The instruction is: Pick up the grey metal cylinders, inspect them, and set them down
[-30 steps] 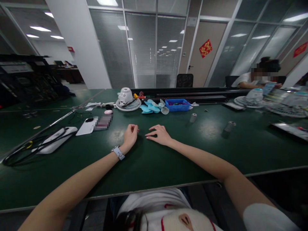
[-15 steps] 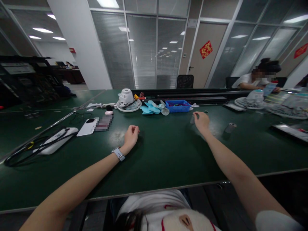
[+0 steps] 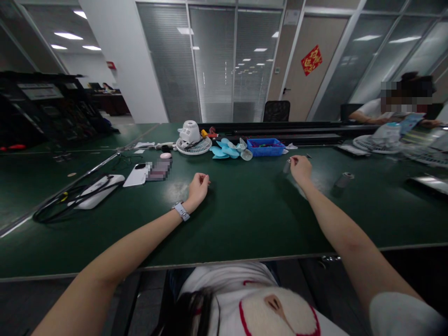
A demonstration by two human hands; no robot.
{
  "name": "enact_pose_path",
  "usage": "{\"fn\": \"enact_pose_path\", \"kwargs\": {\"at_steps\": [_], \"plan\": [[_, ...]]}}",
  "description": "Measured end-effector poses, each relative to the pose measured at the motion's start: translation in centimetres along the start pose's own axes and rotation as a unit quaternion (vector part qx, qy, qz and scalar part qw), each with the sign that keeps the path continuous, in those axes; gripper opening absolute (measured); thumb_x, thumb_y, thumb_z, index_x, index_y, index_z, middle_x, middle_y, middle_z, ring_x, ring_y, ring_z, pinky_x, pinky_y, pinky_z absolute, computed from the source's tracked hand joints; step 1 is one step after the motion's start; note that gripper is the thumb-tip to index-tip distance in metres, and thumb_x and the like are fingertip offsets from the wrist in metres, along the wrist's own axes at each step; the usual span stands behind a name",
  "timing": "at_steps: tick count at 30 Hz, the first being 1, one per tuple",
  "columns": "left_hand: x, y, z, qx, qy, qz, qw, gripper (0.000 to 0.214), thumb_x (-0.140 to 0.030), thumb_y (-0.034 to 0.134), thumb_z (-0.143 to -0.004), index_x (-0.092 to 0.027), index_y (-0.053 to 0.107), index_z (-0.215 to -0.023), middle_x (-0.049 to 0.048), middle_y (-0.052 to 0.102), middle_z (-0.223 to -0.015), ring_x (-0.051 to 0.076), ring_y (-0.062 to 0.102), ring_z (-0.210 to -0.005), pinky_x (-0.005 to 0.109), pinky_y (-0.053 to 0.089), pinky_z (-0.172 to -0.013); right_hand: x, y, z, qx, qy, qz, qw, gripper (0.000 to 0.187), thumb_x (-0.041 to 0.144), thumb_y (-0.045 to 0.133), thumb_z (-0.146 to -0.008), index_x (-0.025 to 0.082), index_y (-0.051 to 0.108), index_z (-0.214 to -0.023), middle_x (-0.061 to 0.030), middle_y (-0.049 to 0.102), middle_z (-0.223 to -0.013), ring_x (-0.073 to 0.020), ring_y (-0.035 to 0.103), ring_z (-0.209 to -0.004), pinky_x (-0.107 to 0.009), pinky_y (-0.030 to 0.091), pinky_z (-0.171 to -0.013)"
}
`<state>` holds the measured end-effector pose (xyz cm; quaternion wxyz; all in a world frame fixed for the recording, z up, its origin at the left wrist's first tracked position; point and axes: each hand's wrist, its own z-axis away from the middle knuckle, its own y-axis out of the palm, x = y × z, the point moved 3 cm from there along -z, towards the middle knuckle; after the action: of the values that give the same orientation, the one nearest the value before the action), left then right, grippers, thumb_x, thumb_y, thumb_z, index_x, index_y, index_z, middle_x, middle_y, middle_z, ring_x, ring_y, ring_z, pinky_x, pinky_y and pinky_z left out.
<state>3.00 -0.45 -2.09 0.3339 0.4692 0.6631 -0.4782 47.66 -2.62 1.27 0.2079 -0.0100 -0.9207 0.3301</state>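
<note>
My left hand rests on the green table in a loose fist, a watch on its wrist, with nothing visible in it. My right hand is stretched forward, its fingers closed around a small grey cylinder that stands on the table. A second grey cylinder lies to the right of that hand. Beyond both hands are a white fan body on its grille, light blue fan blades and a blue tray of small parts.
A white phone, a pink round item and a white device with black cables lie at the left. Another person sits at the far right behind more fan parts. A black rail runs along the table's back.
My right hand left its spot beside the left hand, reached forward and to the right, and closed on the small grey cylinder. The left hand stayed put. The view shifted slightly.
</note>
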Motion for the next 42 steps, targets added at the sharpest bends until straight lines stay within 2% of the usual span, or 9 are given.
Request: {"fn": "enact_pose_path", "kwargs": {"at_steps": [10,15,20,26,34,38,42], "plan": [[-0.6,-0.1,0.3,-0.004,-0.009,0.018,1.0,0.012,-0.033,0.052,-0.088,-0.02,0.051,-0.09,0.0005,0.064,-0.078,0.016,0.062,-0.073,0.029,0.045,-0.07,-0.1,0.0,0.0,0.046,0.03,0.032,0.998,0.034,0.029,0.044,-0.09,0.01,0.07,-0.101,-0.0191,0.065,-0.097,-0.0275,0.059,-0.086,-0.041,0.045,-0.083],[-0.6,0.0,0.3,0.003,-0.008,0.024,1.0,0.011,-0.031,0.052,-0.089,-0.02,0.051,-0.091,0.0005,0.064,-0.077,0.015,0.063,-0.072,0.028,0.047,-0.07,0.3,0.4,1.6,0.038,0.076,0.017,0.996,0.042,0.037,0.035,-0.095,0.014,0.064,-0.115,-0.0177,0.065,-0.106,-0.0276,0.06,-0.094,-0.041,0.045,-0.086],[-0.3,0.2,0.0,-0.003,-0.004,0.027,1.0,0.01,-0.03,0.052,-0.089,-0.02,0.049,-0.091,0.0004,0.063,-0.076,0.014,0.062,-0.069,0.028,0.047,-0.068,0.6,1.4,2.5,0.074,0.131,0.027,0.988,0.056,0.052,0.05,-0.089,0.011,0.05,-0.129,-0.0208,0.064,-0.112,-0.0319,0.062,-0.099,-0.044,0.046,-0.088],[-0.1,0.2,0.0,0.003,-0.005,0.02,1.0,0.011,-0.029,0.053,-0.087,-0.021,0.05,-0.093,0.0008,0.064,-0.079,0.015,0.063,-0.073,0.028,0.047,-0.07,-0.4,1.8,2.1,0.092,0.174,0.018,0.98,0.052,0.045,0.064,-0.081,0.014,0.052,-0.122,-0.0179,0.066,-0.11,-0.031,0.063,-0.101,-0.044,0.047,-0.09],[-0.6,-0.1,0.4,0.001,-0.005,0.005,1.0,0.013,-0.029,0.055,-0.086,-0.021,0.048,-0.094,0.0005,0.063,-0.08,0.016,0.063,-0.075,0.03,0.047,-0.071,-1.5,2.5,1.9,0.084,0.197,-0.011,0.977,0.049,0.052,0.065,-0.078,0.018,0.06,-0.113,-0.014,0.07,-0.105,-0.0303,0.066,-0.098,-0.042,0.049,-0.086],[-0.4,-0.2,0.3,-0.007,0.001,0.003,1.0,0.022,-0.03,0.058,-0.085,-0.022,0.044,-0.099,-0.001,0.06,-0.079,0.016,0.061,-0.074,0.03,0.047,-0.071,-2.2,2.9,1.7,0.085,0.198,-0.022,0.976,0.049,0.054,0.065,-0.077,0.017,0.062,-0.109,-0.0152,0.07,-0.102,-0.0313,0.066,-0.094,-0.043,0.05,-0.081],[-0.6,-0.5,0.4,-0.014,-0.008,0.012,1.0,0.034,-0.033,0.06,-0.084,-0.022,0.038,-0.107,-0.0011,0.059,-0.085,0.014,0.062,-0.073,0.028,0.048,-0.068,-2.0,2.2,1.6,0.064,0.198,-0.034,0.978,0.047,0.053,0.065,-0.076,0.017,0.063,-0.106,-0.0159,0.071,-0.099,-0.0312,0.067,-0.09,-0.042,0.05,-0.077]]}}
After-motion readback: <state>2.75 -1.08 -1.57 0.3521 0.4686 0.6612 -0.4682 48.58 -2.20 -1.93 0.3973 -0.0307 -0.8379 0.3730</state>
